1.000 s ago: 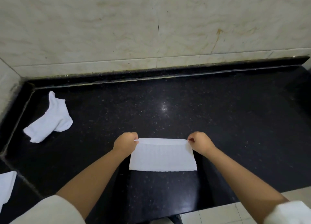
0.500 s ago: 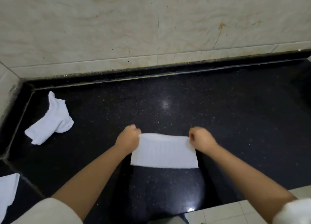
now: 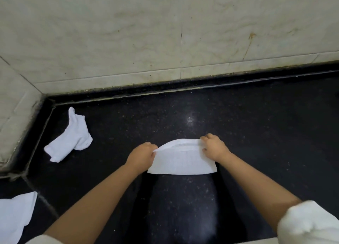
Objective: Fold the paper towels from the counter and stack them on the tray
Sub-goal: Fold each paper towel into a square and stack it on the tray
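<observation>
**Towel mid-fold, both hands pinching**

Paper towel (image 3: pixel 180 160) lies near counter (image 3: pixel 256 133) front edge, centre. Left hand (image 3: pixel 142 154) & right hand (image 3: pixel 213 148) each pinch a far corner, lifted. Crumpled towel (image 3: pixel 70 137) at back-left corner.

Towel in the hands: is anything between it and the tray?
Cannot say: no tray is in view. Both hands, left and right, pinch the towel at its far corners on bare counter. A crumpled towel lies apart, far left.
</observation>
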### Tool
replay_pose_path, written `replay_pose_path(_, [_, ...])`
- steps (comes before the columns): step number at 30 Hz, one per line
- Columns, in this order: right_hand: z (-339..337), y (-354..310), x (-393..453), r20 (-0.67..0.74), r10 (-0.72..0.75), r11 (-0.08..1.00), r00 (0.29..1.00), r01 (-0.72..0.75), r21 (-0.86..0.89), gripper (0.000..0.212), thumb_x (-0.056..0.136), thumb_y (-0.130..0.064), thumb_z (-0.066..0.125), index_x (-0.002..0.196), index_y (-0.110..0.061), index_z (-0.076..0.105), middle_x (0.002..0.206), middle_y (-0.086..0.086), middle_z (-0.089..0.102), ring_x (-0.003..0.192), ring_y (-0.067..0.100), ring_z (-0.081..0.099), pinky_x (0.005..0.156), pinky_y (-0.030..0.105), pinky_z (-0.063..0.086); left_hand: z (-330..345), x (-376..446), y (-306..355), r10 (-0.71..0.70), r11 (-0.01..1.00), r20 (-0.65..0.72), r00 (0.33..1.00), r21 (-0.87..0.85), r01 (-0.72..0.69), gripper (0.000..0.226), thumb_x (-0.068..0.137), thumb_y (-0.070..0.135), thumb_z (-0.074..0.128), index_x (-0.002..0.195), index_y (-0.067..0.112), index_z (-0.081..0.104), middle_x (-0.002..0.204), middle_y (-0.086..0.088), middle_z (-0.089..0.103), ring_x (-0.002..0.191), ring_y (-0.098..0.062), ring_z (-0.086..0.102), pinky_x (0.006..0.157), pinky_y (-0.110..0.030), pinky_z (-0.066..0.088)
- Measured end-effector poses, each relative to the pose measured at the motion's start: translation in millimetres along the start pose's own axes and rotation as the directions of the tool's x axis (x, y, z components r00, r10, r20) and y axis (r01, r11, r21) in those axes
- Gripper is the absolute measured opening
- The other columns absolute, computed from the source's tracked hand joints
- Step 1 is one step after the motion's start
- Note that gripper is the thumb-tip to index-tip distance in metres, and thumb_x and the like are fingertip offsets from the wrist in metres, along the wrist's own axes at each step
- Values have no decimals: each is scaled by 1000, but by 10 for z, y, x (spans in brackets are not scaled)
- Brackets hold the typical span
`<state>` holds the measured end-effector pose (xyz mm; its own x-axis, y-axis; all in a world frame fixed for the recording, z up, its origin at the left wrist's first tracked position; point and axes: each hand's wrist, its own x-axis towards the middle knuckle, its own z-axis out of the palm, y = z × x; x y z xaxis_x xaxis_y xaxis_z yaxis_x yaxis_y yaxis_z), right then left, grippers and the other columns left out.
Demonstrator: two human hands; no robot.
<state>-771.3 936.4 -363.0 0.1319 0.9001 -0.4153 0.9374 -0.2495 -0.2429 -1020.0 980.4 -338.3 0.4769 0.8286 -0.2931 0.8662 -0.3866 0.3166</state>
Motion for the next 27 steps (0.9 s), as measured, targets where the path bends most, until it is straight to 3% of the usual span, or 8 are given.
replay_pose_path(6, [-14,31,71,2,57,998,998,-57,33,26,85,2,43,110,-3,52,116,14,49,85,24,50,69,28,40,-29,94,-57,-70,997,-14,997,-29,70,27,96,16,40,115,12,58,113,-7,56,102,-20,55,85,-28,43])
replay_pose_path(9, [8,60,101,24,70,998,997,-70,5,16,84,2,43,86,-6,57,89,6,54,77,20,49,61,25,40,-41,136,-76,-85,996,-19,996,-35,85,28,97,17,40,121,13,55,118,-6,55,106,-19,55,89,-29,44])
replay_pose_path(11, [-2,62,113,38,70,997,997,-69,-46,22,82,2,43,65,-10,50,73,0,45,74,19,47,50,20,34,-26,152,-88,-94,995,-22,995,-33,93,28,97,18,40,121,14,55,118,-6,55,105,-19,55,90,-29,45])
replay_pose_path(13, [-29,44,107,31,30,996,999,-27,-87,34,84,-1,43,55,-18,37,78,0,43,77,18,44,48,19,29,-4,164,-106,-102,994,-21,995,-29,101,27,97,17,40,118,14,57,117,-6,55,104,-20,55,88,-29,45])
replay_pose_path(15, [-48,33,111,-27,-45,995,999,42,-90,28,86,-4,44,62,-16,49,94,5,48,88,19,46,62,23,40,16,177,-128,-102,995,-12,995,-23,102,25,97,17,39,112,12,59,114,-7,55,100,-20,56,85,-29,45])
replay_pose_path(18, [-46,21,191,-105,-127,990,986,120,-76,23,88,-5,44,97,-3,65,120,7,53,111,24,46,91,29,45,47,204,-161,-97,995,3,995,-6,97,25,97,15,37,106,8,60,108,-7,54,86,-16,50,75,-27,41])
replay_pose_path(24, [-10,-109,330,-28,-91,991,995,88,-100,23,90,-2,41,95,-2,63,103,9,53,91,20,51,73,24,40,124,230,-254,-100,993,29,995,58,98,29,98,16,34,111,7,59,113,-9,55,87,-16,51,82,-31,46])
replay_pose_path(27, [-227,-111,356,16,-159,985,987,160,-66,17,87,-6,47,90,-7,63,93,9,61,95,24,59,72,24,40,-12,235,-305,-104,994,-38,994,12,104,30,97,14,35,112,9,61,110,-10,57,96,-21,56,83,-30,46])
